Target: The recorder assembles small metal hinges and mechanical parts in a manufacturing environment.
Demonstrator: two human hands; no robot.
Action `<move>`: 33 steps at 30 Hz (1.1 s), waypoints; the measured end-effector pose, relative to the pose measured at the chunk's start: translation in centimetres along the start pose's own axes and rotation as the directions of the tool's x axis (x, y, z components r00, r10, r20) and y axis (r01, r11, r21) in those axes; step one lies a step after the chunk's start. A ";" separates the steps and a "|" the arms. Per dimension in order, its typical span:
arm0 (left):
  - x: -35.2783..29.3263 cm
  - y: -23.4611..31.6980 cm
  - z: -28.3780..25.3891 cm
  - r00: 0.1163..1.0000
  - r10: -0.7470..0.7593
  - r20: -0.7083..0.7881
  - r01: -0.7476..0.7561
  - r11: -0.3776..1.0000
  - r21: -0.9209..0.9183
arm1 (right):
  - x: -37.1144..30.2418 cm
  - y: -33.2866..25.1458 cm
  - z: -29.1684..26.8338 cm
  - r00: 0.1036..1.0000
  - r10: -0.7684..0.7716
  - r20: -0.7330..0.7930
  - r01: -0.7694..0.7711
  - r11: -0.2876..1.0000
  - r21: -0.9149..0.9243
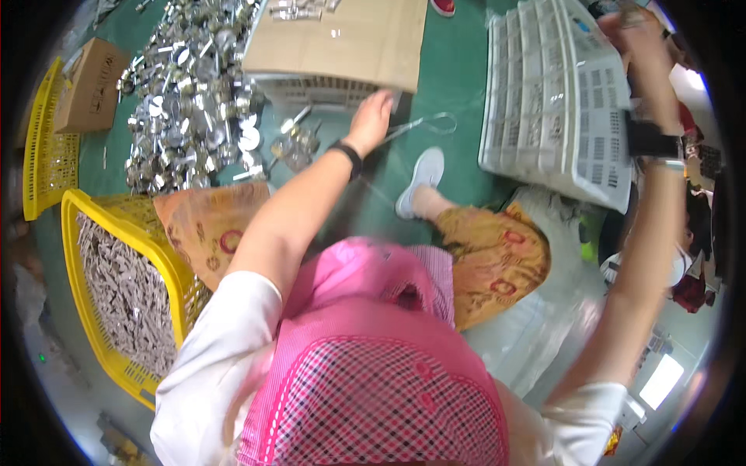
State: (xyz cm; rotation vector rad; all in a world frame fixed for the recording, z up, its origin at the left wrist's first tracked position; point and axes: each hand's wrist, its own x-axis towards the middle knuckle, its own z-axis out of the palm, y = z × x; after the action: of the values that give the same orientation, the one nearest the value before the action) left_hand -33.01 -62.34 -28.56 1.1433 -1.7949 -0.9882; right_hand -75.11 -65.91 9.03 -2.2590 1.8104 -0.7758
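My left hand (371,123), a black band on its wrist, reaches to the near right corner of a cardboard-topped crate (334,46). Its fingers look stretched out at the cardboard edge, with nothing visible in them. A thin, pale looped cord (435,120) lies just right of that hand. Raised at the upper right, my right hand (637,35) is beside the far end of a stack of white plastic crates (556,101). It is blurred near the picture's rim, and I cannot tell whether it holds something. A few metal parts (295,11) lie on the cardboard.
A large heap of shiny metal parts (194,101) covers the green floor at left. Nearer stands a yellow basket (74,225) full of small grey pieces, with another yellow basket (35,147) and a cardboard box (92,85) beyond. My foot in a light shoe (423,175) is on the floor.
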 end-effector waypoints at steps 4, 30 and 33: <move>-0.2 -0.6 -1.5 0.999 -0.023 0.022 0.024 1.000 -0.018 | -15.6 -9.8 32.1 0.781 0.424 0.459 -0.575 0.775 0.262; -0.7 2.4 -3.2 0.967 -0.210 0.144 0.219 0.975 -0.045 | -28.5 -14.6 61.8 0.500 -0.371 0.783 -0.349 0.741 0.574; -1.9 1.6 -2.6 0.976 -0.182 0.116 0.185 0.983 -0.013 | -28.6 -14.3 62.0 0.537 -0.448 0.715 -0.200 0.755 0.624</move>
State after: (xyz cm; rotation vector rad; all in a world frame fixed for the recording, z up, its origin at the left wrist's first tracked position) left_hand -30.72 -60.62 -26.44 1.2783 -1.7852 -1.2018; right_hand -37.24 -47.79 -46.71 -1.7552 0.7163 -0.1464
